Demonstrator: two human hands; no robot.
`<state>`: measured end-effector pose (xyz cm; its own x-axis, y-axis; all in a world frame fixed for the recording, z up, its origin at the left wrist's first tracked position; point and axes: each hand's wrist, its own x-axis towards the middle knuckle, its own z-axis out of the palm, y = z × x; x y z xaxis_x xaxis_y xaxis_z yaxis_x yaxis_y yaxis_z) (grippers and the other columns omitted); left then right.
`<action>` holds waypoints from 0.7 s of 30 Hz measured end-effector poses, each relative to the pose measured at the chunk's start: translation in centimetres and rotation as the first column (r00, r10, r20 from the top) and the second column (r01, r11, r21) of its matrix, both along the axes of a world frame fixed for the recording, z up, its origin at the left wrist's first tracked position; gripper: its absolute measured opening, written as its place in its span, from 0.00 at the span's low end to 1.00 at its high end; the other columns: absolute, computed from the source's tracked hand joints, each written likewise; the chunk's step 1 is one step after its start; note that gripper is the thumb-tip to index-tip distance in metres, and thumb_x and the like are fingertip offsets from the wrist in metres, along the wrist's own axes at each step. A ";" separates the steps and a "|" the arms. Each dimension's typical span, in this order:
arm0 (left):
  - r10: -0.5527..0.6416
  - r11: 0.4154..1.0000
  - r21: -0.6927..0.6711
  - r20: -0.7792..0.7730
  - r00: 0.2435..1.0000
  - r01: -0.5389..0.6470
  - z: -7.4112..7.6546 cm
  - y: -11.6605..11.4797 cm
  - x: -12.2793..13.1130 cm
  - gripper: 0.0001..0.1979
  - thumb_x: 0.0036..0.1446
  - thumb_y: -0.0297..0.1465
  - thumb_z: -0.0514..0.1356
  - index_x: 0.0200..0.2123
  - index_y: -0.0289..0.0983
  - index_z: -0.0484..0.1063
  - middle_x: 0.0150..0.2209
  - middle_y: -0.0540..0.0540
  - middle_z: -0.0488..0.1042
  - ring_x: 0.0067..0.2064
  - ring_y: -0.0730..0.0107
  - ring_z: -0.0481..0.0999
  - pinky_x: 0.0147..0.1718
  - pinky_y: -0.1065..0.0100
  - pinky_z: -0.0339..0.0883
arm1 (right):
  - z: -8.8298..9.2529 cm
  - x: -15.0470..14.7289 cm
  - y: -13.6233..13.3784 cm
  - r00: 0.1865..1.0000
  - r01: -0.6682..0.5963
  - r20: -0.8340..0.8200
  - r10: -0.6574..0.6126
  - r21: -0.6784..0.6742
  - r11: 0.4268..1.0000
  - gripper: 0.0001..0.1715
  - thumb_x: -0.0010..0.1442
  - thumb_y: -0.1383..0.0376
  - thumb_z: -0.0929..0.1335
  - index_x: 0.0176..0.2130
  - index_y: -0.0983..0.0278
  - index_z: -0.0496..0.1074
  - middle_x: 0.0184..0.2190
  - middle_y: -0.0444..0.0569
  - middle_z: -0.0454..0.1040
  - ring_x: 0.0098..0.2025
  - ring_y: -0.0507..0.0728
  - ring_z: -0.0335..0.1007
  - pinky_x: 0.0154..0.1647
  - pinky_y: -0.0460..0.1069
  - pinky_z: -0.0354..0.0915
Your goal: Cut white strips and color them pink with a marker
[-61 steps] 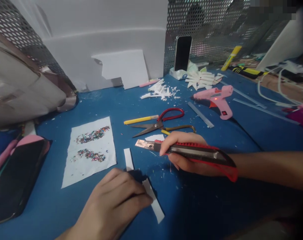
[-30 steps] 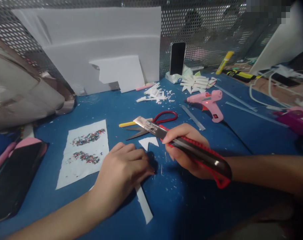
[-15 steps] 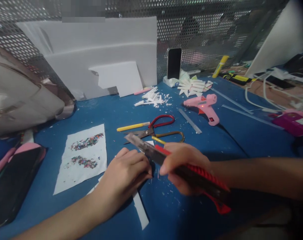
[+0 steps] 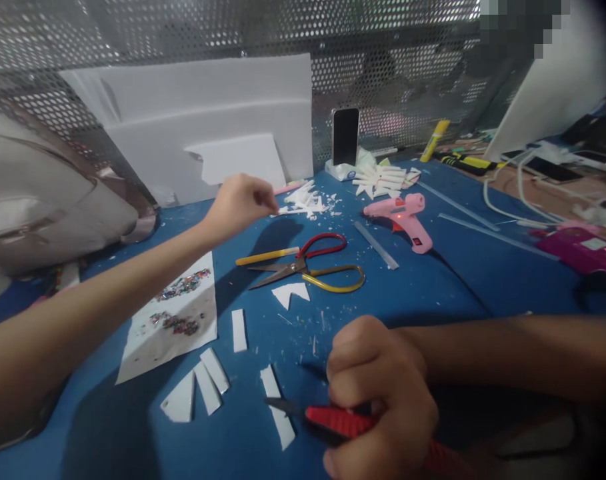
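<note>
My left hand [image 4: 245, 203] reaches over the table with its fingers pinched at the near edge of a pile of white foam scraps [image 4: 305, 200]. What lies between its fingertips, if anything, is hidden. Wrapped around a red and black utility knife [image 4: 340, 421], my right hand [image 4: 383, 393] rests low at the right. The dark blade crosses above a white foam strip [image 4: 281, 420]; whether they touch I cannot tell. Nearby lie a short white strip [image 4: 239, 330], more white pieces [image 4: 207, 387] and a notched white piece [image 4: 290, 293].
Scissors [image 4: 297, 267] with red and yellow handles lie mid-table beside a yellow stick [image 4: 267, 256]. A pink glue gun [image 4: 405, 220] with a cord is at the right, near clear glue sticks [image 4: 377, 245]. Paper with glitter [image 4: 203, 337] lies left. A phone [image 4: 345, 137] stands behind.
My left hand has left the strip and moved up and away to the scrap pile. My right hand, still gripping the knife, has come lower and nearer, with the blade over the strip.
</note>
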<state>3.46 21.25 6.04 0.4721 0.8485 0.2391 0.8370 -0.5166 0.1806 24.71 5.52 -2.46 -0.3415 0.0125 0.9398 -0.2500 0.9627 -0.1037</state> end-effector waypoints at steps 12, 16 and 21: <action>-0.024 0.999 0.034 -0.148 0.989 0.030 -0.9 10.7 7.2 0.17 0.62 0.39 0.58 0.50 0.36 0.67 0.49 0.43 0.70 0.48 0.64 0.72 0.46 0.56 0.70 | 0.3 0.0 0.7 1.000 -0.026 0.001 0.026 0.110 0.994 0.06 0.51 0.64 0.70 0.25 0.57 0.78 0.24 0.42 0.63 0.22 0.49 0.58 0.19 0.48 0.58; -0.034 0.998 0.051 -0.193 0.981 0.044 -1.2 10.9 7.1 0.17 0.62 0.39 0.57 0.50 0.36 0.67 0.50 0.43 0.69 0.48 0.64 0.72 0.47 0.56 0.69 | -0.2 0.2 0.7 0.999 -0.022 0.029 0.019 0.116 0.993 0.07 0.53 0.63 0.70 0.25 0.55 0.77 0.27 0.41 0.67 0.24 0.49 0.61 0.22 0.47 0.62; -0.008 0.999 0.045 -0.240 0.971 0.020 -1.9 11.0 6.6 0.18 0.62 0.40 0.57 0.50 0.35 0.67 0.49 0.43 0.70 0.47 0.64 0.72 0.46 0.55 0.70 | 0.2 0.2 0.9 0.999 -0.008 0.049 0.002 0.125 0.992 0.05 0.53 0.63 0.70 0.27 0.56 0.78 0.25 0.41 0.65 0.23 0.49 0.59 0.22 0.47 0.61</action>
<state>10.04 32.21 4.13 0.5323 0.8319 0.1568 0.8455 -0.5317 -0.0493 24.90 6.41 -2.29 -0.3867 -0.1055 0.9162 -0.2523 0.9676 0.0050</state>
